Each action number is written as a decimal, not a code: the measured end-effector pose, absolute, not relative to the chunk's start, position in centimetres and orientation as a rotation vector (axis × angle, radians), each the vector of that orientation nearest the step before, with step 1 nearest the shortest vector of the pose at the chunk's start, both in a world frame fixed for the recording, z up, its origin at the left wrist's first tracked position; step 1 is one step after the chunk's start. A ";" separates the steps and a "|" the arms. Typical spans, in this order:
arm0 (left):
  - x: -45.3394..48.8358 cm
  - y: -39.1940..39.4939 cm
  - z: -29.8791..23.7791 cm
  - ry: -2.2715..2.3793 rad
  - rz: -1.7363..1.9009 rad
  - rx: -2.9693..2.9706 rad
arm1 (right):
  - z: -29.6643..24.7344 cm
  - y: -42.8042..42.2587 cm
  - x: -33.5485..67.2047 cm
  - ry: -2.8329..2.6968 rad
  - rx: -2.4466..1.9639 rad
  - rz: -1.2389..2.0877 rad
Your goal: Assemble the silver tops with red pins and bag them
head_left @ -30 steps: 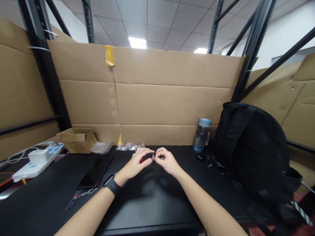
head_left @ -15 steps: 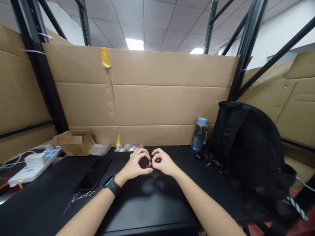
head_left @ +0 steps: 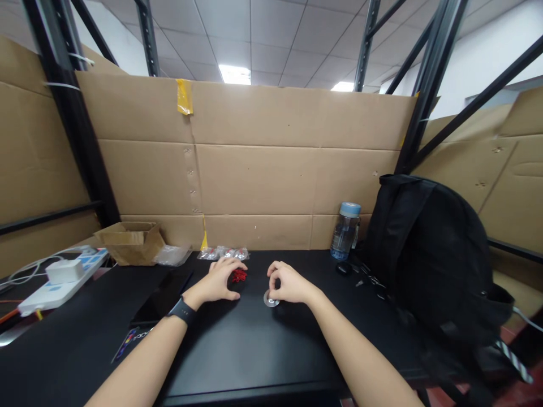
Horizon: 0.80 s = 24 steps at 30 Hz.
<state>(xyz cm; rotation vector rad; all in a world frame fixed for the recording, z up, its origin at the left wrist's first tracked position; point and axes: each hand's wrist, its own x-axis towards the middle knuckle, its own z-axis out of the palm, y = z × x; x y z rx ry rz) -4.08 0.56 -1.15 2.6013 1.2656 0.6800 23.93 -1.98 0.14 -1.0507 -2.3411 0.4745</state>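
Note:
My left hand (head_left: 219, 281) rests on the black table (head_left: 254, 350), fingers curved loosely beside a small pile of red pieces (head_left: 238, 275); nothing shows in its grip. My right hand (head_left: 288, 284) is curled in a pinch, its fingertips pressing a small round silvery disc (head_left: 271, 299) down on the tabletop. A dark watch sits on my left wrist. Small clear bags with red bits (head_left: 224, 252) lie just behind the hands by the cardboard wall.
A black backpack (head_left: 428, 249) fills the right side, with a water bottle (head_left: 346, 230) beside it. At left are a phone (head_left: 163, 297), a keychain (head_left: 127, 342), an open cardboard box (head_left: 129, 240) and a white power strip (head_left: 59, 280). Cardboard walls enclose the back.
The hands were pinched together over a small red and silvery piece. They have parted: the left moved left to the red pile, the right lowered the disc onto the table.

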 end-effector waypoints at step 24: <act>-2.5 1.5 -2.9 1.535 0.912 2.488 | -0.6 0.8 28.5 -2.298 -1.453 0.364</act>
